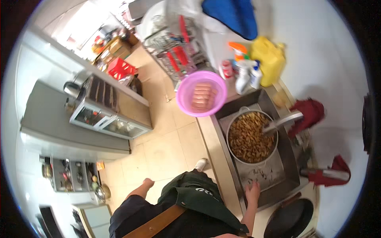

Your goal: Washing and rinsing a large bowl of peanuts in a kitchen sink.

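My right hand [253,190] reaches over the near end of the metal sink [291,176], its fingers a little apart and nothing visible in them. Dark scraps [260,173] lie on the sink bottom just beyond the fingertips. Farther along the sink stands a round colander-like pot [229,144] full of brown chopped pieces, possibly mushrooms. One faucet [283,121], wrapped in dark red cloth, points over that pot. Out to my left side, above the floor, my left hand [148,183] appears loosely closed and holds nothing I can see.
A pink basin [183,105] with several sausages [202,96] stands past the sink. Beside it are spray bottles [243,81] and a yellow jug [268,61]. A second cloth-wrapped faucet [331,173] and a black pan [289,220] are right. A cabinet [135,119] stands left across the tiled floor.
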`<state>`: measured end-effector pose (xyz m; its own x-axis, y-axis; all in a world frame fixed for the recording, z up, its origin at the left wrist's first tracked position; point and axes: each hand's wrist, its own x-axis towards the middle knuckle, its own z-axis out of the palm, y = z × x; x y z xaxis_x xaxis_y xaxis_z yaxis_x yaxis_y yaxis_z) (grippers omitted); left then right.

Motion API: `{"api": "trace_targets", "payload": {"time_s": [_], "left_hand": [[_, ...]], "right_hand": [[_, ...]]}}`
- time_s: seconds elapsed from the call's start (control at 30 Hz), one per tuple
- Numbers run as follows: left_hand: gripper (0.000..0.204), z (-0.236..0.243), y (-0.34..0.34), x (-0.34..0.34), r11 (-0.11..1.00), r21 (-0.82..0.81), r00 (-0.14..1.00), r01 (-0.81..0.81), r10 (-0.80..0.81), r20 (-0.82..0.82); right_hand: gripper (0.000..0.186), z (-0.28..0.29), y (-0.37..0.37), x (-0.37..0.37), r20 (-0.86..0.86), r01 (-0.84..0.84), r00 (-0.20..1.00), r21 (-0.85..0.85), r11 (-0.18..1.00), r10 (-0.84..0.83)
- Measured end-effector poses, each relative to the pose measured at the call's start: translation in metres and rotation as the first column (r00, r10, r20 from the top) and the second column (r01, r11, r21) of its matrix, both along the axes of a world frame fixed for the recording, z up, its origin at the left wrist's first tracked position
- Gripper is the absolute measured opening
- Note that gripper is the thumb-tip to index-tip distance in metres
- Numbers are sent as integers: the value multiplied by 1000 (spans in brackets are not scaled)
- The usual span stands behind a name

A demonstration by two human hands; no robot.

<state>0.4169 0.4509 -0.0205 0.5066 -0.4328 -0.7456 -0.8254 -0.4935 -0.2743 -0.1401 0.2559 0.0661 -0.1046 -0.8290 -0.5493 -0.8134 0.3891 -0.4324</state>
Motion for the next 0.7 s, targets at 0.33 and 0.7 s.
{"api": "trace_targets", "payload": {"time_s": [0.33,0.7], "left_hand": [[43,-8,114,-34,861,14,854,-508,506,-119],[40,-43,131,-11,-132,-315,20,-940,899,-438]], "right_hand": [[43,53,-88,84,824,-129,541,-114,985,166],[46,36,-131,413,402,-877,376,-136,461,835]]}}
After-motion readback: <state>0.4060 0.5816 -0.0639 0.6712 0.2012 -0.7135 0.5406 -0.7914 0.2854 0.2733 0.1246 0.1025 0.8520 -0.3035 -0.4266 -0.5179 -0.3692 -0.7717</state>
